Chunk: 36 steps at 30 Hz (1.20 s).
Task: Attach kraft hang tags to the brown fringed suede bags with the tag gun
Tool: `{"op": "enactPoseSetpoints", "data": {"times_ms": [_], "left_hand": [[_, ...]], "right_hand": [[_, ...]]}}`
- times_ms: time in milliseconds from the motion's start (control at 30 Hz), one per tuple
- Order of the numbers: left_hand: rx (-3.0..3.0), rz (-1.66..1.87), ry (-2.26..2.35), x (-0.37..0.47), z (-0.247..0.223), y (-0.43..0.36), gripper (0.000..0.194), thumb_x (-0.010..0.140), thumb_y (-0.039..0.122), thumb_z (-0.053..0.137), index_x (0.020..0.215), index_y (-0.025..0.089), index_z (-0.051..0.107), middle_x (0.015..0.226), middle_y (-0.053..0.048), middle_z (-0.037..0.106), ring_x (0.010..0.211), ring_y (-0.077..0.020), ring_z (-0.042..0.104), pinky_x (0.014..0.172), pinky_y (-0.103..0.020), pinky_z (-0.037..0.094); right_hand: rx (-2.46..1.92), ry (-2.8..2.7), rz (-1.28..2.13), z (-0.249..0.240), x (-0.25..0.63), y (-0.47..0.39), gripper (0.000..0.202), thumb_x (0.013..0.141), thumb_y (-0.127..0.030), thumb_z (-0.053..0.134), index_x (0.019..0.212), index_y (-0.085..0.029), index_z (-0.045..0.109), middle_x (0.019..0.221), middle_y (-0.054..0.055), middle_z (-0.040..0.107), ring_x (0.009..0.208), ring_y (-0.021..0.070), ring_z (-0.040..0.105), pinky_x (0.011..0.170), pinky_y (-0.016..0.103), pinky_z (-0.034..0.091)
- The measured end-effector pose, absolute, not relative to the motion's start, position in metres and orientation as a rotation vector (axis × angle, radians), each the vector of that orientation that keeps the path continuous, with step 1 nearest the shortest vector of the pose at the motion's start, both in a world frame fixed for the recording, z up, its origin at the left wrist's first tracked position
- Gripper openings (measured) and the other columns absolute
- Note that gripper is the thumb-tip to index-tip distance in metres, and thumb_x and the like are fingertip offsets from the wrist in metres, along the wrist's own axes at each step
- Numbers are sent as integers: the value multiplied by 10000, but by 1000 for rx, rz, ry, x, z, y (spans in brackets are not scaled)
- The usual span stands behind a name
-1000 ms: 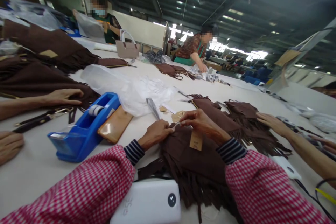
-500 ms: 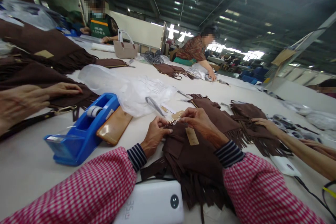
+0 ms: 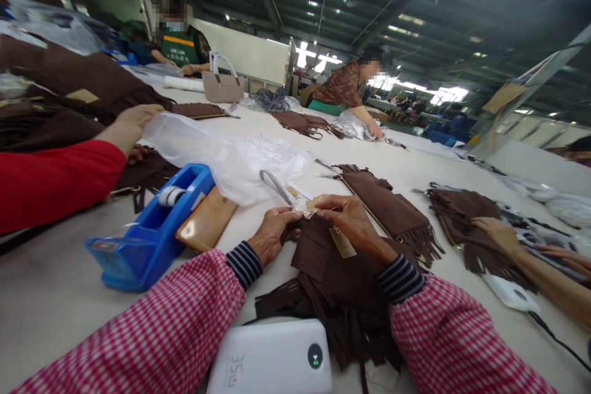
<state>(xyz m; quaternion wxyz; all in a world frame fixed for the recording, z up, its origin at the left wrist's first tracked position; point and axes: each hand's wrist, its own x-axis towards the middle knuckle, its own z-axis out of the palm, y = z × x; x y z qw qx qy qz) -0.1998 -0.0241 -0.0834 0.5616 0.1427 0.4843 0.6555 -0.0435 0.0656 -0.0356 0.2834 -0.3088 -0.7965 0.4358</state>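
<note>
A dark brown fringed bag lies on the table in front of me. My left hand is closed, thumb and fingers pinching at the bag's top corner beside a grey-wrapped strap. My right hand is closed too, its fingertips meeting the left ones at a tan hang tag and its whitish string. Exactly what lies between the fingertips is partly hidden. A second tan tag rests on the bag under my right hand.
Left of my hands are a blue tape dispenser, a phone and a clear plastic bag. A white power bank lies near me. More fringed bags lie to the right. Co-workers' hands reach in at left and right.
My fingertips have drawn closer together at the tag. At left, a co-worker's red-sleeved arm has come into view. At right, a co-worker's hand and a fringed bag have shifted rightward.
</note>
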Motion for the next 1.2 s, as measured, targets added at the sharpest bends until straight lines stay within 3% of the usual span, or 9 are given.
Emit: {"op": "enactPoseSetpoints", "data": {"times_ms": [233,533,867,1200], "left_hand": [[299,1572,1123,-203,-84,-24,60,851,91,678,873,123,632,757,-44,700,582,-114,644,457,-181,524],[308,1584,1080,-201,-84,-24,46,928,83,584,913,123,601,808,-52,693,611,-124,670,478,-197,558],[412,1626,976,-204,-94,-24,143,890,165,656,921,189,518,831,-45,695,630,-153,688,501,-234,569],[437,1625,970,-203,-92,-26,223,865,227,704,947,209,497,799,-20,683,598,-128,662,481,-202,549]], "right_hand": [[-747,-2233,1066,-33,-44,62,142,744,-216,650,797,-155,766,824,48,747,777,195,659,721,291,486],[-886,-2561,259,-27,-39,50,134,840,-120,636,847,-191,750,890,53,748,891,213,656,834,309,443],[-1008,-2838,-328,2,-57,29,211,988,-198,492,971,-193,702,977,66,715,839,200,646,697,303,371],[-997,-2914,-335,4,-63,28,224,995,-207,481,997,-193,705,1008,87,714,873,211,644,700,312,364]]}}
